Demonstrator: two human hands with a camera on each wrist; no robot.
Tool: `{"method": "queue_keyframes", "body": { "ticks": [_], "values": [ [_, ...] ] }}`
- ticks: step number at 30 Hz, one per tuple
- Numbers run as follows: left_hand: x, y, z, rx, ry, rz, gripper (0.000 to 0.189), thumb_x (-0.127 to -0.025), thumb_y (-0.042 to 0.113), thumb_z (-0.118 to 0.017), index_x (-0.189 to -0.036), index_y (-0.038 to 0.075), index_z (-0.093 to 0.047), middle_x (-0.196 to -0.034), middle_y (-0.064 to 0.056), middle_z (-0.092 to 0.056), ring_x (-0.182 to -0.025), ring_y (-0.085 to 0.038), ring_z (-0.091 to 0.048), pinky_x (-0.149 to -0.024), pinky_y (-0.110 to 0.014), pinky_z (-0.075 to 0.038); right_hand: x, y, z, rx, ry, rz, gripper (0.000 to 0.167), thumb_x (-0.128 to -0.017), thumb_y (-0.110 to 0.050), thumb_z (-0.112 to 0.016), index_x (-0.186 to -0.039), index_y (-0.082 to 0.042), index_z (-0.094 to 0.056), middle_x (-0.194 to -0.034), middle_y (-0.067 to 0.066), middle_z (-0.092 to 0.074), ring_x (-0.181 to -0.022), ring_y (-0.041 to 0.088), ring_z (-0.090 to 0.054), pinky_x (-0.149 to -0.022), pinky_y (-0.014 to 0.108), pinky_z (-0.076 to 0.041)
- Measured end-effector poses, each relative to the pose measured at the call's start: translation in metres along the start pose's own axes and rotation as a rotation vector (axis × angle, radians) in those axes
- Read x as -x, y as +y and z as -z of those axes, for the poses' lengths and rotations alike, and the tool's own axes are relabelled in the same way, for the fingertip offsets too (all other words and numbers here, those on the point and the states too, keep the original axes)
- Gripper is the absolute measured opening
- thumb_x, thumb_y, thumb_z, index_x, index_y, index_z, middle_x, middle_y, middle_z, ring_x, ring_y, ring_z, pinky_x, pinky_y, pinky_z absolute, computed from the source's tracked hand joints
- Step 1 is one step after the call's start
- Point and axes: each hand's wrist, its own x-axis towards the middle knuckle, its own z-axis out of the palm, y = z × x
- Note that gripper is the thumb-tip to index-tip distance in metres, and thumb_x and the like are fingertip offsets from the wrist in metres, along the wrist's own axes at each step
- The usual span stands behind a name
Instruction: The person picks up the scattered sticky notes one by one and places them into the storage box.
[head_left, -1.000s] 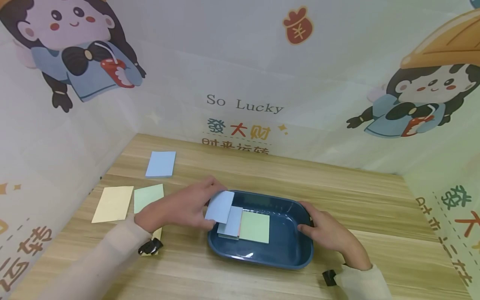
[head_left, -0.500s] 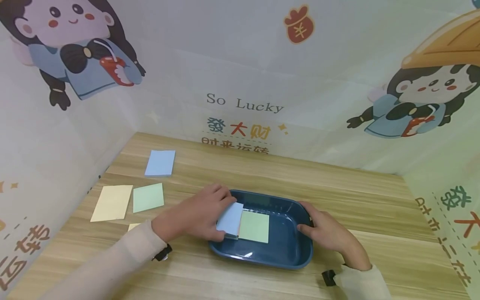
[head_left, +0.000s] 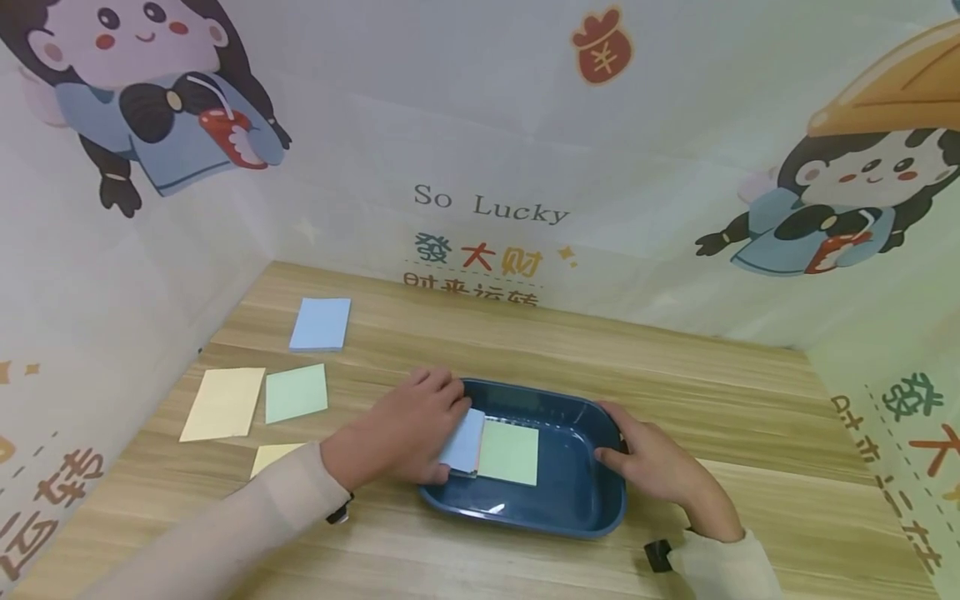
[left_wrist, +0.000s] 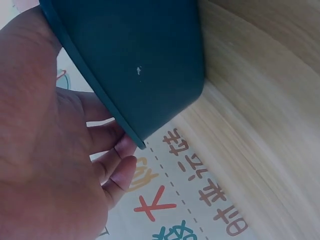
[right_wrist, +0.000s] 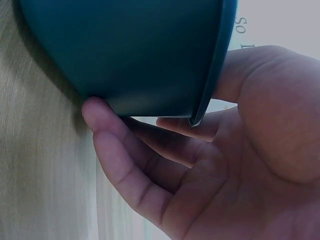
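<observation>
Walls (head_left: 337, 150) hemmed the bench (head_left: 780, 417), decent room behind the tub (head_left: 573, 475). Right hand (head_left: 647, 454) gripped it; couldn't tell if left hand (head_left: 405, 433) pinched the blue pad (head_left: 467, 442).

Booth (head_left: 150, 250) — cartoon-printed backdrop (head_left: 487, 150), wood-grain tabletop (head_left: 735, 417)

Dark blue tray (head_left: 573, 471), upright; inside, at left, 1 blue pad (head_left: 465, 443), partly hidden, beside 1 green pad (head_left: 510, 452).
</observation>
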Motion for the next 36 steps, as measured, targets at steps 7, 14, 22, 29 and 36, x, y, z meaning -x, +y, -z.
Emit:
{"method": "queue_keyframes", "body": {
  "ticks": [7, 14, 22, 29, 36],
  "values": [
    [-0.005, 0.004, -0.001, -0.097, -0.010, 0.001, 0.091, -0.089, 0.074, -0.076, -0.145, 0.003, -0.069, -0.143, -0.013, -0.067, -0.130, -0.032, -0.054, -0.113, -0.047, -0.047, 0.000, 0.000, 0.000, 0.000, 0.001, 0.005, 0.064, -0.104, -0.007, -0.070, -0.157, 0.013, -0.040, -0.138, 0.034, -0.066, -0.117, 0.049, -0.072, -0.091, 0.055, -0.065],
    [-0.007, 0.006, 0.000, -0.101, 0.003, 0.015, 0.087, -0.088, 0.075, -0.076, -0.138, 0.003, -0.073, -0.136, -0.012, -0.070, -0.123, -0.031, -0.055, -0.108, -0.046, -0.049, 0.000, -0.002, 0.000, -0.001, -0.003, 0.012, 0.063, -0.105, -0.007, -0.070, -0.157, 0.013, -0.040, -0.139, 0.034, -0.066, -0.118, 0.049, -0.072, -0.091, 0.055, -0.065],
    [-0.007, 0.007, 0.001, -0.125, 0.012, 0.019, 0.085, -0.088, 0.075, -0.076, -0.135, 0.004, -0.075, -0.132, -0.011, -0.072, -0.119, -0.030, -0.055, -0.104, -0.044, -0.049, 0.000, 0.000, -0.001, -0.011, -0.004, 0.007, 0.063, -0.105, -0.006, -0.069, -0.157, 0.013, -0.040, -0.138, 0.034, -0.067, -0.117, 0.049, -0.072, -0.090, 0.053, -0.065],
    [-0.003, 0.000, -0.002, -0.018, 0.038, 0.014, 0.084, -0.091, 0.072, -0.076, -0.140, 0.003, -0.072, -0.138, -0.012, -0.070, -0.126, -0.031, -0.056, -0.112, -0.048, -0.048, 0.000, 0.000, 0.000, -0.005, -0.002, 0.001, 0.064, -0.104, -0.007, -0.070, -0.157, 0.014, -0.040, -0.136, 0.034, -0.067, -0.113, 0.048, -0.074, -0.088, 0.053, -0.066],
    [0.009, -0.011, -0.009, 0.164, 0.185, -0.025, 0.068, -0.101, 0.053, -0.075, -0.142, -0.002, -0.069, -0.140, -0.015, -0.067, -0.131, -0.032, -0.060, -0.115, -0.050, -0.050, 0.000, -0.001, 0.000, 0.009, 0.003, -0.007, 0.064, -0.104, -0.007, -0.071, -0.157, 0.013, -0.041, -0.134, 0.035, -0.068, -0.112, 0.048, -0.074, -0.088, 0.054, -0.065]
  ]
}}
